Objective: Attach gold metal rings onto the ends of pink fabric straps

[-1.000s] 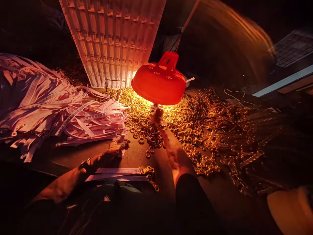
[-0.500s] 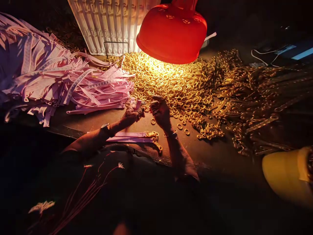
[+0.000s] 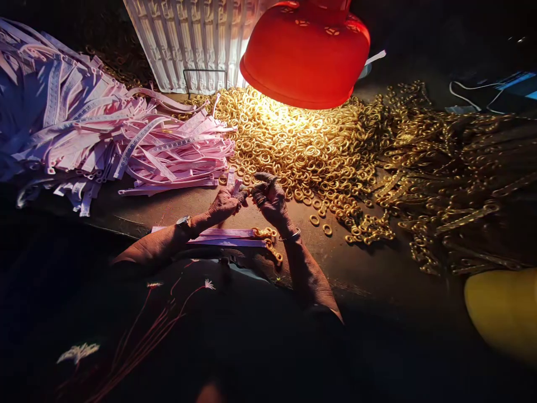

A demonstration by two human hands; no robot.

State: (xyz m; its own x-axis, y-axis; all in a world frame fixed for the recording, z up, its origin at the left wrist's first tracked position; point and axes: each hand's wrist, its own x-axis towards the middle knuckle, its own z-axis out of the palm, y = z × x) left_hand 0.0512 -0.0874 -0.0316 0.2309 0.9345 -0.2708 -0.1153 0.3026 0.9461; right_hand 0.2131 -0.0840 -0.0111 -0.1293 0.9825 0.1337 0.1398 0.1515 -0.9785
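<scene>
My left hand is closed on a pink strap, whose end sticks up past the thumb. Just to its right, my right hand has its fingers curled in, with the fingertips close to those of my left hand. What sits between the right fingertips is too small and dark to make out. Below the hands, two pink straps lie side by side near the table edge. Gold chain links are joined to their right ends. Loose gold rings are heaped just beyond my hands.
A large pile of pink straps covers the left side. A red lamp hangs low over the rings. Behind stands a ribbed white panel. Gold chains spread to the right, with a yellow object at lower right.
My right hand has come in closer to my left, narrowing the gap between the fingertips. My left hand still grips the strap. The whole view has shifted slightly.
</scene>
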